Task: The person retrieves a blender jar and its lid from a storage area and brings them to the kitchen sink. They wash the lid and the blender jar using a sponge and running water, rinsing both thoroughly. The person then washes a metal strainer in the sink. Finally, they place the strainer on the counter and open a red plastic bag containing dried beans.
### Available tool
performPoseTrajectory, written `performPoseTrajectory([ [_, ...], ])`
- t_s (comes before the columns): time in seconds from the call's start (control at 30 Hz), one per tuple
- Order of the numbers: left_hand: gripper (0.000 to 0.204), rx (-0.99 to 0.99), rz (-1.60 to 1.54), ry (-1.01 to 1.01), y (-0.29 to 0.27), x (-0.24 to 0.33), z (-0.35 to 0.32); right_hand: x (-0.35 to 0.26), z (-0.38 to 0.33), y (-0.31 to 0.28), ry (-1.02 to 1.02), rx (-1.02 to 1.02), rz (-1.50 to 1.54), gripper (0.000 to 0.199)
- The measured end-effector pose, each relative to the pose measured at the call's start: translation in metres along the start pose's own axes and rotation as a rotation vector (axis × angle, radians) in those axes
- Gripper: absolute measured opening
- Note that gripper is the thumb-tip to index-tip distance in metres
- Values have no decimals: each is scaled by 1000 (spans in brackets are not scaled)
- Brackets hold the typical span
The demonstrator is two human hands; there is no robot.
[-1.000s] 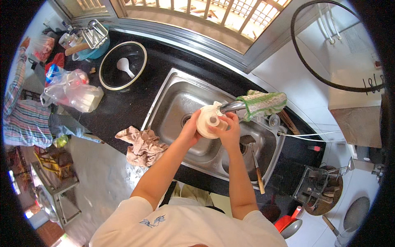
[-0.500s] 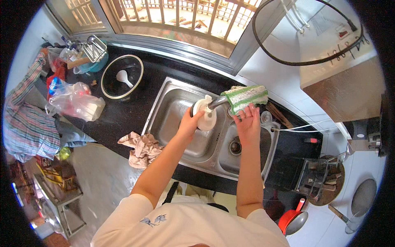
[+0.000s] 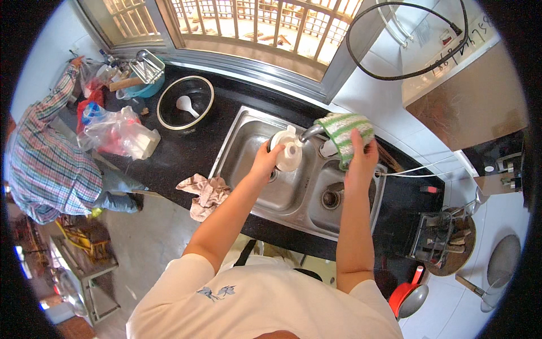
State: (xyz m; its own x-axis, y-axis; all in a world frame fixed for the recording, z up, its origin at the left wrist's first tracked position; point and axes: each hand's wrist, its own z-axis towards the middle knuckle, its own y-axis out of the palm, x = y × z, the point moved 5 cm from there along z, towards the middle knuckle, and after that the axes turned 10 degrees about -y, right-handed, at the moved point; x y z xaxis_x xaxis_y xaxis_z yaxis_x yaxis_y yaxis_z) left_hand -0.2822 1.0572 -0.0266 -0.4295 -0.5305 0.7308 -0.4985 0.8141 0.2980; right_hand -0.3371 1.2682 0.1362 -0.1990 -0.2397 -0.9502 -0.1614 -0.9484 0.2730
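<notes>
My left hand (image 3: 266, 162) grips a round white plastic piece that looks like a lid (image 3: 289, 151), just below the mouth of the metal faucet (image 3: 311, 132). Both are over the left basin of the steel double sink (image 3: 227, 148). A green-and-white striped cloth (image 3: 342, 127) drapes over the back part of the faucet. My right hand (image 3: 362, 158) is closed on the cloth's right side, thumb and fingers pressing it. One corner of the cloth hangs toward the right basin. Whether water runs from the faucet I cannot make out.
A crumpled pinkish cloth (image 3: 204, 195) lies at the sink's front left edge. Farther left stand a black bowl (image 3: 169, 117) with a white spoon (image 3: 186, 105) and plastic bags (image 3: 121, 134). Another person in a plaid shirt (image 3: 53, 164) leans at the far left. A red pan (image 3: 407, 298) is at lower right.
My right hand has moved from beside the striped cloth, fingers spread, to gripping it; the cloth's shape has shifted. My left hand still holds the white piece, now tilted slightly differently.
</notes>
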Motion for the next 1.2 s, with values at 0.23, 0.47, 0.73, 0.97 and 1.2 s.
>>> performPoseTrajectory([
  [0.23,45,-6,-63,-94,-7,-7,-6,-52,-29,-20,-514,14,-79,49],
  [0.47,57,63,-69,-45,5,-16,-22,81,-81,-8,-287,-306,-488,44],
  [0.73,47,254,368,497,0,6,-46,149,-97,44,-262,-297,-596,37],
  [0.97,45,153,668,479,6,19,-66,188,-59,23,350,12,-90,36],
  [1.2,48,69,51,146,-10,-4,-31,265,-12,-70,-52,-152,-700,45],
])
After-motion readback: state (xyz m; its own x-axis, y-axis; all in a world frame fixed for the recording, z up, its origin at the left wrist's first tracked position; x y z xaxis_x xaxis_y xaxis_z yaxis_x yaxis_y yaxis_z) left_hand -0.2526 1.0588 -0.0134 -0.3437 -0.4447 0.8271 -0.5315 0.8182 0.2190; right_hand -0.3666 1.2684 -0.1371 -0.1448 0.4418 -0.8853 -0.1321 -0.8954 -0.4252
